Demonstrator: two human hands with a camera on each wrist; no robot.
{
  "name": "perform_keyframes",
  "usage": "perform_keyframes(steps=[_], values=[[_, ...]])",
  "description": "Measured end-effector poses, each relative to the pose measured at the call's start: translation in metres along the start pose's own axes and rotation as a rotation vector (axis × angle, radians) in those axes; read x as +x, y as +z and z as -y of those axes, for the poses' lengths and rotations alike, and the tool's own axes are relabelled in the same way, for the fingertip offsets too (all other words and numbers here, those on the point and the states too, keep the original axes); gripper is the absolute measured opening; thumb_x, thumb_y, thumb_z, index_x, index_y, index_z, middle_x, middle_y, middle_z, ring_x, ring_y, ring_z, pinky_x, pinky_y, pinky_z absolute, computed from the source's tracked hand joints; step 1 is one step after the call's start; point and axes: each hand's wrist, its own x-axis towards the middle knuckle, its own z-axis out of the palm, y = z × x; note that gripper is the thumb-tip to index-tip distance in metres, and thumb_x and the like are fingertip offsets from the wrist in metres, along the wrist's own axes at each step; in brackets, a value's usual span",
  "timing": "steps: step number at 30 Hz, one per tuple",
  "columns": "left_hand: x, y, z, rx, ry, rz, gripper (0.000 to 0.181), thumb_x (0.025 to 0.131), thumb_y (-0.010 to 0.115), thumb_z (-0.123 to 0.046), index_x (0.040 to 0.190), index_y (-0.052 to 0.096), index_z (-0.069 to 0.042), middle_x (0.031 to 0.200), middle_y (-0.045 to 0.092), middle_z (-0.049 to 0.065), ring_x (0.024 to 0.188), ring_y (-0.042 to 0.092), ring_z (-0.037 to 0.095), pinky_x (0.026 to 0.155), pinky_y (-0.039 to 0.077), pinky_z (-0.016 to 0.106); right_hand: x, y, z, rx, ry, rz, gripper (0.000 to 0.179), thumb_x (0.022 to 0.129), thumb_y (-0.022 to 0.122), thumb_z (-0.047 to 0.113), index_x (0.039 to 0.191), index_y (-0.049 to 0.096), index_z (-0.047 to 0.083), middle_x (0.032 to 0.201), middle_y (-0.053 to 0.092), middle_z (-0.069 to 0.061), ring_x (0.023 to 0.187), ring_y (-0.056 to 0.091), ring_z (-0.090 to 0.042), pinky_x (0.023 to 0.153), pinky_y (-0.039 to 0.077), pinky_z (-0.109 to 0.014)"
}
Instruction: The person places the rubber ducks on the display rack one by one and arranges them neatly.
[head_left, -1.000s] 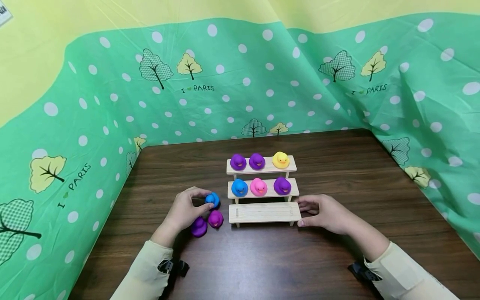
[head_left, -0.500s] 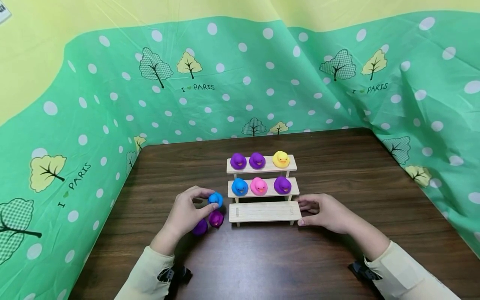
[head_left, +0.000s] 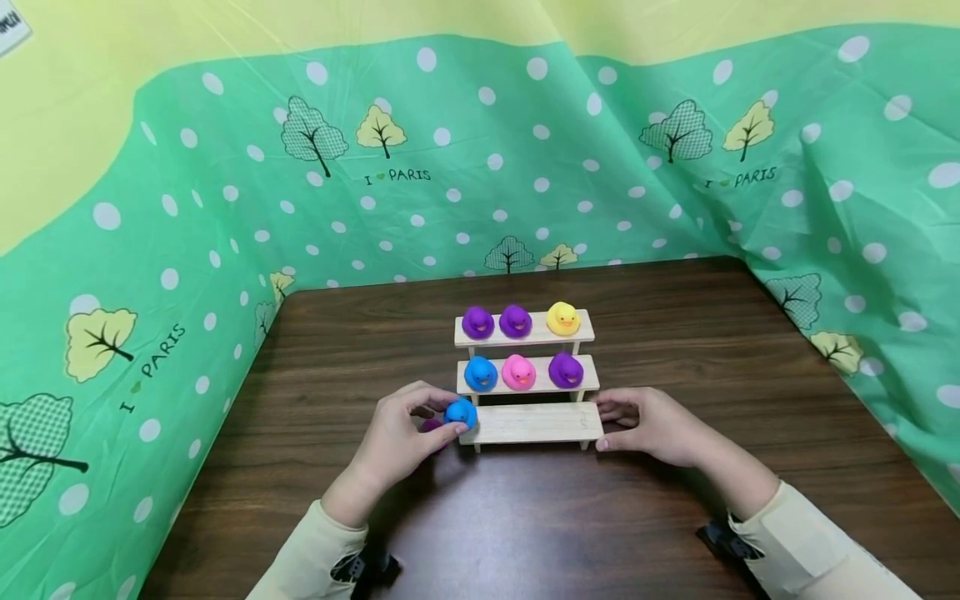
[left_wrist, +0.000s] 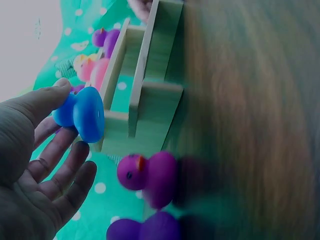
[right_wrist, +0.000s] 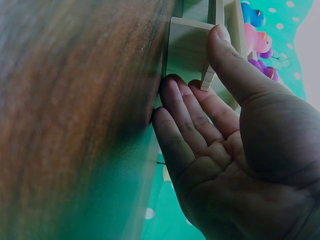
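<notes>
My left hand (head_left: 405, 437) pinches a blue rubber duck (head_left: 461, 412) between thumb and fingers, at the left end of the lowest step of a wooden display stand (head_left: 536, 423). In the left wrist view the underside of this blue duck (left_wrist: 91, 116) faces right. My right hand (head_left: 656, 427) holds the right end of that lowest step, its thumb (right_wrist: 223, 42) at one corner and its fingers at the other. A magenta duck (left_wrist: 155, 175) and a purple duck (left_wrist: 152, 229) lie on the table near my left hand; in the head view they are mostly hidden behind it.
On the middle step sit a blue duck (head_left: 480, 374), a pink duck (head_left: 518, 372) and a purple duck (head_left: 566, 371). The top step bears two purple ducks and a yellow duck (head_left: 562, 318). A green dotted cloth (head_left: 465, 158) hangs around the dark wooden table (head_left: 360, 333).
My left hand has carried the blue duck rightward from beside the loose ducks to the lowest step's left end. The right hand has stayed at the stand.
</notes>
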Motion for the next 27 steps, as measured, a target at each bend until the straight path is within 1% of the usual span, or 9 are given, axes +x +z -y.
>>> perform_keyframes(steps=[6,13,17,21,27], values=[[0.002,0.015,-0.005,-0.045,0.013,0.011,0.033,0.080,0.093,-0.019,0.110,0.080,-0.012,0.100,0.071,-0.007,0.084,0.071,0.015,0.075,0.066,0.040,0.000,0.000,-0.001,-0.012,0.006,-0.002,0.062,0.083,0.092,0.024,0.134,0.066,0.002,0.120,0.073,-0.007,0.111,0.070,-0.025,0.094,0.060,-0.039],[0.006,0.034,-0.012,-0.070,0.042,0.025,0.032,0.082,0.092,-0.015,0.112,0.081,-0.010,0.108,0.074,-0.005,0.094,0.072,0.014,0.079,0.064,0.031,0.002,0.000,-0.002,-0.027,0.017,0.002,0.062,0.083,0.092,0.026,0.135,0.066,0.004,0.120,0.073,-0.005,0.111,0.070,-0.023,0.093,0.060,-0.037],[0.008,0.047,-0.015,-0.095,0.062,0.029,0.032,0.084,0.091,-0.014,0.114,0.080,-0.008,0.111,0.074,-0.002,0.097,0.071,0.014,0.081,0.064,0.029,0.001,0.000,-0.002,-0.023,0.016,-0.001,0.061,0.083,0.092,0.026,0.134,0.067,0.003,0.119,0.073,-0.005,0.111,0.070,-0.023,0.093,0.060,-0.037],[0.011,0.061,-0.018,-0.091,0.086,0.031,0.032,0.085,0.091,-0.015,0.114,0.080,-0.007,0.109,0.074,-0.002,0.097,0.071,0.014,0.083,0.063,0.029,0.001,-0.001,-0.002,-0.025,0.015,0.000,0.061,0.083,0.092,0.025,0.134,0.066,0.003,0.119,0.073,-0.006,0.111,0.070,-0.023,0.093,0.060,-0.039],[0.016,0.077,-0.021,-0.052,0.098,0.022,0.033,0.084,0.091,-0.014,0.114,0.080,-0.007,0.109,0.073,-0.003,0.103,0.069,0.011,0.089,0.061,0.028,0.002,-0.001,-0.004,-0.040,0.031,0.001,0.060,0.084,0.091,0.025,0.135,0.066,0.005,0.119,0.073,-0.003,0.111,0.070,-0.022,0.093,0.059,-0.034]])
